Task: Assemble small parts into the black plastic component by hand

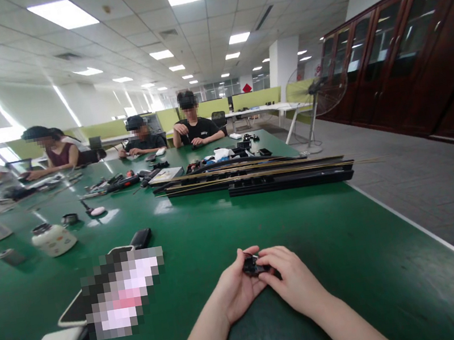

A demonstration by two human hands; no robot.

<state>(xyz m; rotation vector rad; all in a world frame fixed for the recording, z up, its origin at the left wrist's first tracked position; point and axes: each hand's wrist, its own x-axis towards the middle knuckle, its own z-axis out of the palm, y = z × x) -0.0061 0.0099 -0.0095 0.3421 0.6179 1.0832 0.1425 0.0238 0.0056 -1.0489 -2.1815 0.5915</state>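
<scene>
Both my hands meet over the near part of the green table point(350, 242). My left hand point(238, 289) and my right hand point(291, 280) each have fingers closed on a small black part point(252, 266), held between them just above the tabletop. The part is mostly covered by my fingers, so its shape is hard to make out.
Long black rails point(279, 176) lie across the middle of the table. A phone point(77, 311), a small black case point(141, 238) and a white jar point(53, 239) lie to my left. Several people sit at the far end among tools. A fan point(322, 94) and dark cabinets point(407, 55) stand to the right.
</scene>
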